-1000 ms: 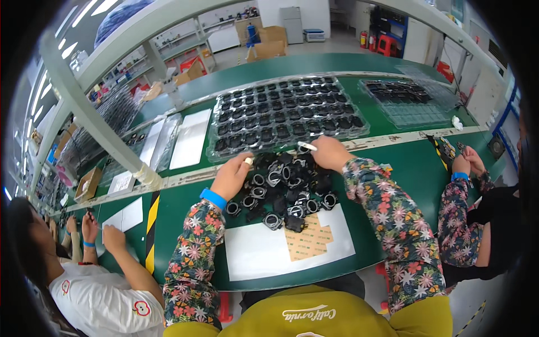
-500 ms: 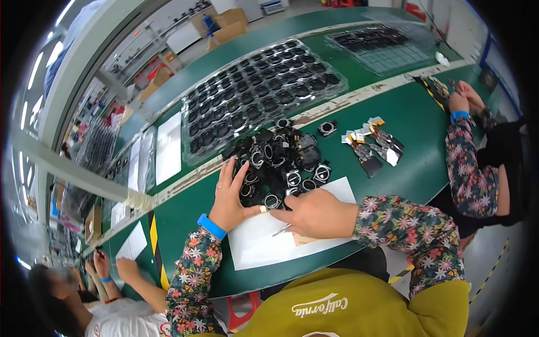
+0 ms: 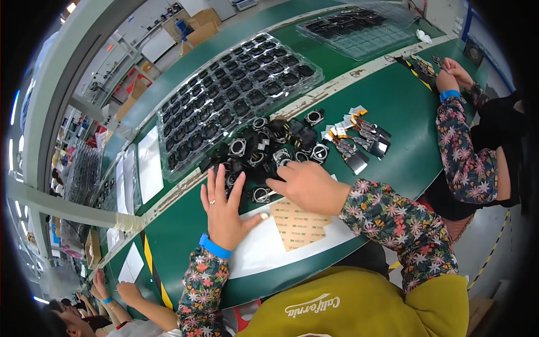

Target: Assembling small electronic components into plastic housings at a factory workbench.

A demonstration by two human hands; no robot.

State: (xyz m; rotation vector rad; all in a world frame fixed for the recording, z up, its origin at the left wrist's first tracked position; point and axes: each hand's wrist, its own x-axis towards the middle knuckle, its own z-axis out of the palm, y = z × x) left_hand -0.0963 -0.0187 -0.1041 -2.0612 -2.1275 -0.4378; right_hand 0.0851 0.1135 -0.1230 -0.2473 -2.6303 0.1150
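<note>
Since the earlier frame half a second ago, the right hand (image 3: 311,186) has shifted farther from the person, uncovering more of the tan paper sheet with small green markings (image 3: 297,226), and the whole view has turned slightly. In the head view, the left hand (image 3: 226,220) has its fingers spread wide apart at the near left side of the loose heap of black plastic parts with round silver rings (image 3: 237,147); whether its fingertips touch the parts cannot be told. The right hand bends over the near right edge of that heap, its fingers partly hidden, so what they are clamped on cannot be told. The tan sheet lies on a white rectangular sheet (image 3: 252,259), on the near side of the heap. To the right, flat black pieces with white and orange tabs (image 3: 356,162) lie on the green surface (image 3: 401,174). Beyond the heap, toward the far left, sits a clear plastic tray of black parts (image 3: 315,82); another clear tray (image 3: 366,47) lies at the far right.
</note>
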